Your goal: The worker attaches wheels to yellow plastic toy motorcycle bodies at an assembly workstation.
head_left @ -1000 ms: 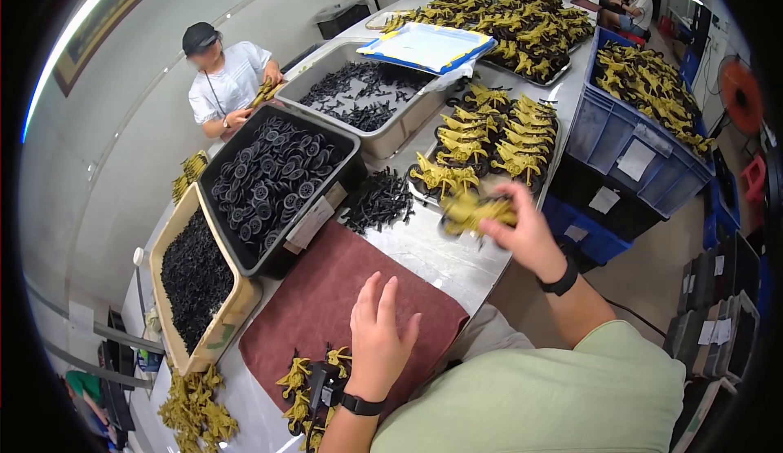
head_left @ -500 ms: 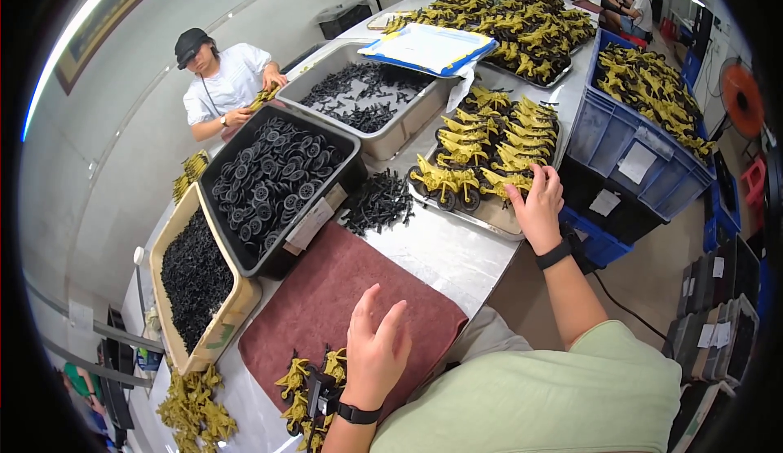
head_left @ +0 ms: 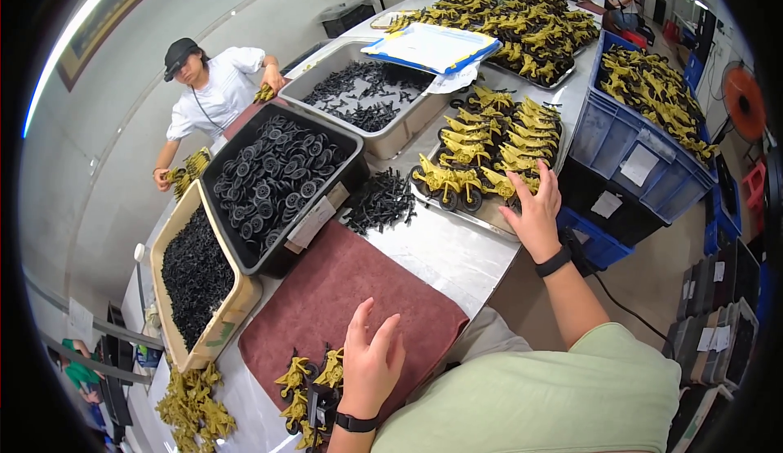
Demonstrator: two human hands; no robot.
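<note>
My right hand (head_left: 536, 218) hovers with fingers apart at the near right corner of a metal tray (head_left: 507, 223), close to the nearest yellow-and-black toy motorcycles (head_left: 457, 180) standing there in rows. It holds nothing. My left hand (head_left: 371, 367) is raised over a maroon cloth (head_left: 326, 290), its fingers spread and nothing in them. Beside that wrist, several yellow toy motorcycle parts (head_left: 292, 375) with black pieces lie on the cloth's near edge, partly hidden by my forearm. A small black device (head_left: 325, 406) sits among them.
A black bin of wheels (head_left: 273, 180), a cream bin of small black parts (head_left: 196, 274) and a grey tub (head_left: 367, 114) stand beyond the cloth. Loose black parts (head_left: 379, 202) lie by the tray. A blue crate (head_left: 644, 163) stands right. A co-worker (head_left: 214, 86) works opposite.
My right hand has drawn slightly away from the nearest toy motorcycle, fingers spreading. My left hand has dipped a little. The co-worker has reached one arm out to stacked yellow parts.
</note>
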